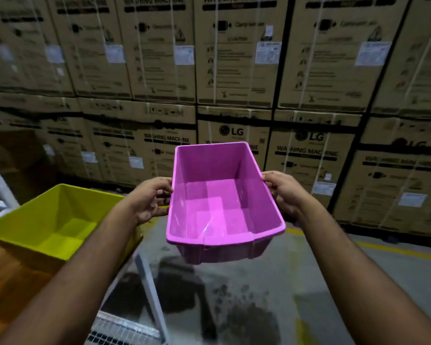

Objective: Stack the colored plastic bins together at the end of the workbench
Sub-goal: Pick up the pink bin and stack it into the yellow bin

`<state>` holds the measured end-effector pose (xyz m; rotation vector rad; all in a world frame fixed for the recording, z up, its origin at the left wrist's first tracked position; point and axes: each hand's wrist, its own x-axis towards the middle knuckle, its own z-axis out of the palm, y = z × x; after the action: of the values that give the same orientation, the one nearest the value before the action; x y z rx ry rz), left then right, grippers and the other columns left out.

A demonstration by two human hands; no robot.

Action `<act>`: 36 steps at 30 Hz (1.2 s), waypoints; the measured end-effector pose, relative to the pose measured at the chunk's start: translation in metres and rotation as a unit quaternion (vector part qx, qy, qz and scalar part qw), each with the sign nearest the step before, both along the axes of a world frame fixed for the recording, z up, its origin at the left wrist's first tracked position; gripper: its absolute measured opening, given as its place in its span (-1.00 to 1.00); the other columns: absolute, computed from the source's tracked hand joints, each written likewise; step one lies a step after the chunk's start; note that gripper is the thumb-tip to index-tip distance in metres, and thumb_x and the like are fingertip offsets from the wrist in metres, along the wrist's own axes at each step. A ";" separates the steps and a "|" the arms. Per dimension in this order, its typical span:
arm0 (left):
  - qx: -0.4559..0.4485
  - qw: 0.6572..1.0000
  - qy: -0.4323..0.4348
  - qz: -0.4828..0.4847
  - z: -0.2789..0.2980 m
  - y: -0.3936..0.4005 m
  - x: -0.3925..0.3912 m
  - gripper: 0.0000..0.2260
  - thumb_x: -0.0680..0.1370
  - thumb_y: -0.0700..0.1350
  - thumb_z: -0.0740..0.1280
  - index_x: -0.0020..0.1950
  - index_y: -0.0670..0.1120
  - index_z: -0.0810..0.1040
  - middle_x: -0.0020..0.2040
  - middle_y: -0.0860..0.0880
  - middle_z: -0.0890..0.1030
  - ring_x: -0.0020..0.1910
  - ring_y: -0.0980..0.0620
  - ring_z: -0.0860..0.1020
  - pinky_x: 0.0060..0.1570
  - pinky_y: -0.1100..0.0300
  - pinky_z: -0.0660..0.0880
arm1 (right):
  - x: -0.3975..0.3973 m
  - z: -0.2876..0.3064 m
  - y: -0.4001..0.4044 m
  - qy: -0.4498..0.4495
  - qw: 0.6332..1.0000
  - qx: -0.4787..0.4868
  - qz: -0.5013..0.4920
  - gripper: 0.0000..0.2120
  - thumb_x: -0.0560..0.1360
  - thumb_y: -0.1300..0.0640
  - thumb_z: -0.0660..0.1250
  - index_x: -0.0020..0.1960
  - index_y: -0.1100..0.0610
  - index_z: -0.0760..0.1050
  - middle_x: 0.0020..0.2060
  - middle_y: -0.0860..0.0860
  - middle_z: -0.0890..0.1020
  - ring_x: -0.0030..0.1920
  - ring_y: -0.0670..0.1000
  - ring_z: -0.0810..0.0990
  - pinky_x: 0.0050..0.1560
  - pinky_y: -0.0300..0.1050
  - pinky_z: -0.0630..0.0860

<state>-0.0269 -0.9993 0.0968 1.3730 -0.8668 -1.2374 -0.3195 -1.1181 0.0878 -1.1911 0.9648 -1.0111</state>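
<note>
pink bin (224,202): held in the air, open side up, empty. Carried past the counter edge, over the floor (309,282), to the right of the yellow bin and not touching it.
yellow bin (47,225): set on the wooden counter (8,277) at its end corner, open side up, empty. Taken as the stack base.
left hand (149,200): closed on the left long rim of the pink bin, fingers curled over the edge.
right hand (284,192): closed on the right long rim of the pink bin, thumb seen on top of the rim.
step: judged as carry-over before nesting; stacking not yet done.
risk 1: pink bin is seen rotated relative to the yellow bin; if lowered unaligned, a corner could be caught on the yellow rim and jammed.
risk 2: yellow bin sits close to the counter corner; a sideways knock during nesting could push it off.
risk 3: only rims are gripped; slip is possible over bare floor.
background: stacked washing machine cartons (234,58) behind both bins.
</note>
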 end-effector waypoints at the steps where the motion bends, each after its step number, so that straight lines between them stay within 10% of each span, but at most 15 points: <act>1: -0.002 1.000 0.002 0.011 0.005 -0.008 0.009 -0.74 0.49 -0.30 0.15 0.01 -0.06 0.57 -0.16 -0.07 0.51 -0.26 0.05 0.46 -0.37 0.25 0.57 | 0.010 0.005 -0.013 -0.006 1.000 -0.004 0.011 -0.88 0.54 0.33 0.22 -0.07 0.25 0.53 -0.56 -0.04 0.53 -0.59 -0.17 0.46 -0.57 -0.32 0.40; 6: -0.012 0.997 -0.014 0.077 0.022 -0.037 0.056 -0.74 0.48 -0.28 0.17 0.05 -0.07 0.57 -0.19 -0.05 0.52 -0.29 0.07 0.46 -0.35 0.25 0.56 | 0.074 0.022 -0.089 -0.020 0.995 -0.033 0.086 -0.90 0.50 0.28 0.30 -0.07 0.21 0.60 -0.30 0.10 0.57 -0.43 -0.08 0.51 -0.40 -0.24 0.46; 15: -0.015 0.961 -0.025 0.274 0.053 -0.022 0.133 -0.78 0.50 -0.25 0.17 -0.01 -0.05 0.56 -0.35 0.03 0.53 -0.53 0.19 0.47 -0.49 0.31 0.49 | 0.243 0.046 -0.167 -0.029 0.957 -0.034 0.288 -0.91 0.51 0.22 0.31 -0.11 0.12 0.59 -0.42 -0.04 0.61 -0.43 -0.11 0.54 -0.37 -0.23 0.46; 26: -0.024 0.866 -0.005 0.500 0.048 0.076 0.164 -0.72 0.56 -0.16 0.17 -0.31 -0.06 0.56 -0.50 0.07 0.55 -0.51 0.16 0.52 -0.46 0.32 0.44 | 0.407 0.039 -0.123 -0.019 0.859 0.000 0.511 -0.89 0.47 0.16 0.37 -0.10 0.15 0.66 -0.43 0.02 0.52 -0.48 -0.07 0.40 -0.42 -0.24 0.30; 36: -0.030 0.831 0.001 0.556 0.039 0.116 0.160 -0.83 0.52 -0.24 0.16 -0.17 -0.09 0.52 -0.44 0.02 0.59 -0.51 0.13 0.55 -0.48 0.34 0.48 | 0.440 0.023 -0.087 0.005 0.815 0.024 0.579 -0.84 0.56 0.17 0.28 -0.07 0.20 0.62 -0.56 -0.06 0.44 -0.61 -0.14 0.28 -0.55 -0.31 0.18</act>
<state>0.1326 -0.8837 0.1360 1.4507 0.0066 -0.2813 0.1207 -1.2054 0.1106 -1.4145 0.1201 0.0156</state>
